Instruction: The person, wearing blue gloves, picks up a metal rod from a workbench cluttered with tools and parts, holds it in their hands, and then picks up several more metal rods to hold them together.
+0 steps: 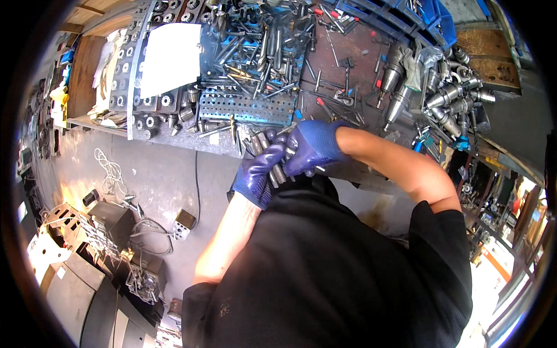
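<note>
My left hand (259, 171) is clenched round a bundle of metal rods (279, 174) at the near edge of the table (226, 146). Long axes slant upper left to lower right. My right hand (310, 148) crowds their right side, fingers curled (grip hidden, can't tell). Neither hand's nearer; blue perforated rack (246, 108) lies beyond.

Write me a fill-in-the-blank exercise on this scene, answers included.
1. The left hand and right hand both wear ____.
2. Between them is a bundle of rods apparently made of ____.
3. The paper sheet is coloured ____.
4. The wearer's shirt is coloured ____.

Missing words: gloves; metal; white; black.
</note>
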A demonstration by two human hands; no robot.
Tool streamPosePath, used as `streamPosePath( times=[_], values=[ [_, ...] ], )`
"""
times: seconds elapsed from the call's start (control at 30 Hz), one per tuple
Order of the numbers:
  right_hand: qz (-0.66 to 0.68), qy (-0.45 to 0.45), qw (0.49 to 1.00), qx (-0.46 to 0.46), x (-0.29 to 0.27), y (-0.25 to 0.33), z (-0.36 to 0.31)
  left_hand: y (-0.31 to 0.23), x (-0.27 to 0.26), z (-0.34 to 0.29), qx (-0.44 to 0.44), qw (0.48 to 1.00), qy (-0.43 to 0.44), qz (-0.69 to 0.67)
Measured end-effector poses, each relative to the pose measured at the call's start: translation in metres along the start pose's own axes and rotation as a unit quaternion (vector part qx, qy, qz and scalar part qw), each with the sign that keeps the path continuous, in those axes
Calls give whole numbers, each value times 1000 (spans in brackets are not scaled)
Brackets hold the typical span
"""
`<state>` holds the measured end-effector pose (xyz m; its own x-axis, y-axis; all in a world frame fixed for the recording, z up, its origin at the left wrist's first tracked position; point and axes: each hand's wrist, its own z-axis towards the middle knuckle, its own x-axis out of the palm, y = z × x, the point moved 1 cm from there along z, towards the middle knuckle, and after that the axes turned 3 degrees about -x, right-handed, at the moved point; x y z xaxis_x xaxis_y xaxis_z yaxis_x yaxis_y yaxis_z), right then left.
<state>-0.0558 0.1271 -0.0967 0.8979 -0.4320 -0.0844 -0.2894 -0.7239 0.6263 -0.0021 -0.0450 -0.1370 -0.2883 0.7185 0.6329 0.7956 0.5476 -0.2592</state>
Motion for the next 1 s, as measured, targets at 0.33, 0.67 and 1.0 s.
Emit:
streamPosePath(
  times=[0.33,0.67,1.0],
  values=[
    [55,62,996,-14,-20,-4,-28,-32,-28,8,53,989,-23,-136],
    [298,-368,879,-63,-70,28,22,-49,-39,-4,81,961,78,-253],
    [131,-598,760,-217,-92,7,-33,-42,-32,-17,30,964,108,-242]
  ],
)
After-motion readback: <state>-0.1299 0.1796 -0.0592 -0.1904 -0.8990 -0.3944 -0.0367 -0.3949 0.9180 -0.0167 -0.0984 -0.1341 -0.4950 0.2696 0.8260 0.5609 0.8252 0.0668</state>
